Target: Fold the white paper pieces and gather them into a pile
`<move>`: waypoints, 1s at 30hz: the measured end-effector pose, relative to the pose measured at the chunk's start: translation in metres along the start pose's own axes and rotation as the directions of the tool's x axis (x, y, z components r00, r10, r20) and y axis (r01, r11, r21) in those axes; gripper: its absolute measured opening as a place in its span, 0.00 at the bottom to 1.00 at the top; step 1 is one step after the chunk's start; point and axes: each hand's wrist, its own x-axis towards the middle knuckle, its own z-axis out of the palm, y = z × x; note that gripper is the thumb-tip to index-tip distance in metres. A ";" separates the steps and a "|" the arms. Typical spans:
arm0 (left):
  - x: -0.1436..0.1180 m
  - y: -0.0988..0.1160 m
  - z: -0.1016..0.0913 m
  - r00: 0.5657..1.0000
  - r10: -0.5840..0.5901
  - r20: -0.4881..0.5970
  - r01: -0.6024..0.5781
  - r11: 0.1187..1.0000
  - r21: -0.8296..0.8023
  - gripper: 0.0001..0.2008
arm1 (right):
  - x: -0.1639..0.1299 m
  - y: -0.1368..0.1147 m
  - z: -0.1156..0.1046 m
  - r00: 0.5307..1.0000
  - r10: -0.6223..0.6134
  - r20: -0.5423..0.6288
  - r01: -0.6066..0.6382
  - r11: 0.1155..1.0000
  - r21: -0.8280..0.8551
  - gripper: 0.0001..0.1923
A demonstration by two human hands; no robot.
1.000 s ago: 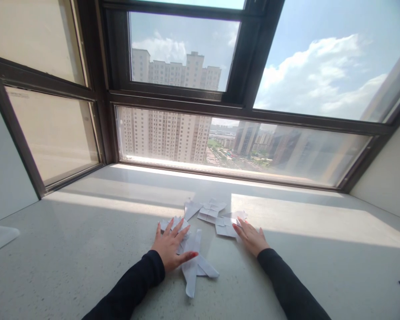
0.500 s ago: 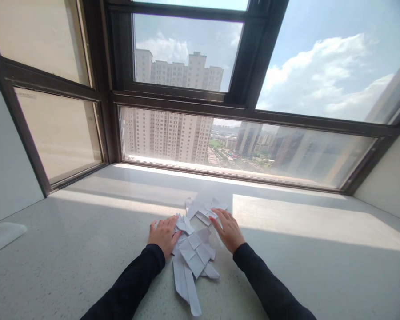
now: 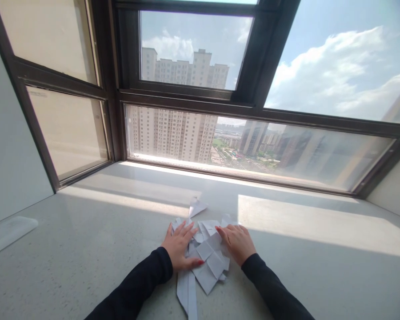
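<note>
Both hands lie flat on a heap of folded paper pieces (image 3: 205, 258) — left hand (image 3: 180, 246) and right hand (image 3: 237, 242) open, gripping nothing. Even pressure inward should keep the heap together on the sill (image 3: 86, 249).

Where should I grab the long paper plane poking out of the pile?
Probably by its long folded tail end, coming from the near side. That strip sticks out free of the paper pile, while the left hand and right hand press on the rest.

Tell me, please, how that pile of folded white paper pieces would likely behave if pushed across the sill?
The folded paper pieces look thin and light, so they would probably slide easily on the smooth sill. Being loosely overlapped between both hands, they may well scatter.
</note>
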 end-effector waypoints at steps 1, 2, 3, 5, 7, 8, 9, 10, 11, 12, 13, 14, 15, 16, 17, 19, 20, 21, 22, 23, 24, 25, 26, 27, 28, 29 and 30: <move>0.000 0.000 0.002 1.000 -0.027 0.008 0.027 0.999 0.035 0.37 | -0.004 -0.003 -0.003 0.999 -0.037 -0.016 0.037 0.999 0.024 0.22; 0.001 -0.001 0.003 0.998 -0.060 -0.005 0.061 0.996 0.064 0.36 | -0.007 -0.005 -0.005 0.997 -0.071 -0.032 0.073 0.996 0.056 0.22; 0.001 -0.003 0.002 0.995 -0.094 -0.034 0.097 0.991 0.088 0.34 | -0.009 -0.006 -0.007 0.995 -0.088 -0.047 0.092 0.991 0.094 0.22; 0.003 -0.006 -0.002 0.980 -0.158 -0.118 0.172 0.978 0.121 0.30 | -0.011 -0.006 -0.009 0.995 -0.053 -0.085 0.067 0.982 0.176 0.25; 0.004 -0.009 -0.006 0.953 -0.231 -0.197 0.260 0.956 0.133 0.27 | -0.010 -0.001 -0.008 0.990 0.027 -0.135 0.007 0.969 0.246 0.25; 0.004 -0.009 -0.007 0.939 -0.266 -0.220 0.299 0.946 0.130 0.26 | -0.010 0.003 -0.006 0.986 0.056 -0.157 -0.011 0.961 0.275 0.24; 0.005 -0.009 -0.007 0.930 -0.292 -0.223 0.324 0.938 0.123 0.25 | -0.009 0.006 -0.003 0.983 0.069 -0.170 -0.015 0.953 0.301 0.22; 0.005 -0.009 -0.006 0.930 -0.302 -0.210 0.330 0.937 0.115 0.24 | -0.009 0.008 0.001 0.984 0.064 -0.167 -0.007 0.945 0.326 0.21; 0.004 -0.008 -0.005 0.938 -0.294 -0.184 0.317 0.942 0.108 0.24 | -0.009 0.010 0.006 0.988 0.046 -0.149 0.010 0.936 0.351 0.21; 0.004 -0.008 -0.003 0.951 -0.268 -0.151 0.285 0.953 0.101 0.23 | -0.009 0.010 0.010 0.992 0.018 -0.123 0.030 0.927 0.373 0.22; 0.003 -0.007 -0.001 0.966 -0.229 -0.118 0.241 0.966 0.093 0.23 | -0.010 0.008 0.013 0.995 -0.015 -0.094 0.051 0.918 0.394 0.23; 0.002 -0.006 0.000 0.980 -0.179 -0.089 0.187 0.979 0.084 0.23 | -0.011 0.006 0.016 0.997 -0.041 -0.072 0.067 0.909 0.412 0.23; 0.002 -0.005 0.002 0.990 -0.123 -0.067 0.128 0.989 0.076 0.23 | -0.012 0.004 0.017 0.997 -0.047 -0.067 0.071 0.902 0.425 0.22; 0.001 -0.003 0.003 0.996 -0.071 -0.055 0.075 0.995 0.071 0.23 | -0.013 0.002 0.017 0.996 -0.028 -0.085 0.062 0.900 0.431 0.21; 0.001 -0.002 0.003 0.998 -0.030 -0.053 0.033 0.997 0.070 0.23 | -0.013 0.000 0.016 0.993 0.008 -0.121 0.046 0.901 0.431 0.21; 0.000 0.001 0.005 0.997 0.020 -0.072 -0.014 0.997 0.081 0.23 | -0.012 -0.003 0.011 0.976 0.068 -0.208 0.026 0.906 0.422 0.22; 0.000 0.002 0.005 0.996 0.034 -0.084 -0.027 0.996 0.090 0.23 | -0.012 -0.004 0.009 0.971 0.060 -0.233 0.044 0.909 0.414 0.23; 0.001 0.002 0.006 0.995 0.043 -0.094 -0.033 0.995 0.099 0.23 | -0.012 -0.004 0.007 0.973 0.011 -0.232 0.087 0.909 0.407 0.25; 0.001 0.002 0.007 0.994 0.048 -0.095 -0.038 0.994 0.105 0.24 | -0.013 -0.005 0.007 0.977 -0.065 -0.202 0.143 0.906 0.399 0.26; 0.001 0.000 0.008 0.995 0.045 -0.086 -0.035 0.994 0.108 0.24 | -0.013 -0.006 0.007 0.978 -0.147 -0.150 0.195 0.899 0.392 0.26; 0.001 -0.002 0.008 0.996 0.023 -0.081 -0.014 0.994 0.110 0.23 | -0.014 -0.007 0.008 0.973 -0.212 -0.088 0.229 0.895 0.383 0.26; 0.001 -0.004 0.008 0.996 -0.015 -0.087 0.026 0.993 0.116 0.23 | -0.015 -0.008 0.010 0.969 -0.246 -0.027 0.238 0.897 0.372 0.26; 0.002 -0.006 0.008 0.992 -0.065 -0.109 0.079 0.989 0.123 0.23 | -0.016 -0.009 0.013 0.970 -0.244 0.018 0.221 0.908 0.357 0.27; 0.002 -0.009 0.006 0.982 -0.120 -0.145 0.139 0.981 0.132 0.22 | -0.017 -0.009 0.015 0.977 -0.211 0.040 0.185 0.922 0.340 0.27; 0.003 -0.010 0.004 0.966 -0.171 -0.195 0.200 0.970 0.139 0.22 | -0.017 -0.008 0.016 0.986 -0.163 0.038 0.142 0.935 0.326 0.28; 0.003 -0.011 0.001 0.945 -0.212 -0.248 0.251 0.958 0.139 0.21 | -0.017 -0.006 0.017 0.993 -0.114 0.019 0.102 0.942 0.319 0.28; 0.004 -0.011 -0.003 0.928 -0.235 -0.289 0.281 0.950 0.132 0.20 | -0.015 -0.004 0.017 0.997 -0.076 -0.008 0.075 0.945 0.318 0.28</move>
